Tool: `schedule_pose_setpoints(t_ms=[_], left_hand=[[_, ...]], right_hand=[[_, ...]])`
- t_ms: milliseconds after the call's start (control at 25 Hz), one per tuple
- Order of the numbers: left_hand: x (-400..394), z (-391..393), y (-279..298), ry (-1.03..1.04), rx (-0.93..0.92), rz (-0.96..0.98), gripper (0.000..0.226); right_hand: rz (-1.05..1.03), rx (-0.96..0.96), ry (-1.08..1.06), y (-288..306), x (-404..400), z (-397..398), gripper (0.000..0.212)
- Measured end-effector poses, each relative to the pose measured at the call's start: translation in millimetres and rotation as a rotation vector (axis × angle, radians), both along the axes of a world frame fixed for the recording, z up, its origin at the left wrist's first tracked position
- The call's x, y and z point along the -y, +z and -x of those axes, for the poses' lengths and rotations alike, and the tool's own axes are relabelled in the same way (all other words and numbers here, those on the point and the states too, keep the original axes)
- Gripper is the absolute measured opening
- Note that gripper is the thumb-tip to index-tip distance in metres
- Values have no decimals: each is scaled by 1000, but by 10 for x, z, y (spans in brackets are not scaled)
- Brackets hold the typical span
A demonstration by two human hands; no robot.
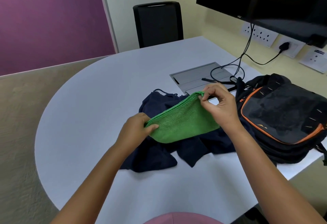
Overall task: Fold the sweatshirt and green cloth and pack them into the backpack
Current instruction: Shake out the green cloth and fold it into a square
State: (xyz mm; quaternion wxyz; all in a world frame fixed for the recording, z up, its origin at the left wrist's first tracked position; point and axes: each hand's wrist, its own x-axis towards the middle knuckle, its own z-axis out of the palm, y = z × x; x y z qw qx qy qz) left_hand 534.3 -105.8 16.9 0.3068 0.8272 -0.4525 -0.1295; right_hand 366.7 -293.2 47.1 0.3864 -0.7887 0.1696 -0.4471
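At frame centre we pinch the folded, nubby green cloth (182, 123) with left hand (136, 128) and right hand (219, 103), over the rumpled navy sweatshirt (159, 153).

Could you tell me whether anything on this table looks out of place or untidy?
The navy sweatshirt lies crumpled and unfolded on the table, beneath the folded green cloth held by both hands. The backpack lies flat beside it, its orange-trimmed zips apparently closed. Nothing looks spilled or damaged.

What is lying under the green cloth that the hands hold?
The crumpled navy sweatshirt lies beneath the green cloth, on the white table. The cloth hides the sweatshirt's middle, so its state there cannot be seen.
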Motion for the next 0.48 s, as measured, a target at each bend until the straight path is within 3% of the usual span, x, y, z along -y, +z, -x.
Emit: schedule_pose_setpoints(t_ms=[120,240,480], left_hand=[[-160,-196,96,-145,-33,47,68],[-247,-228,47,-251,134,-129,98],[-353,-406,-6,-143,-278,-29,67]], right_hand=[[-284,37,80,-51,73,96,27],[-300,-42,221,-124,53,160,35],[-510,-124,298,-137,33,144,44]])
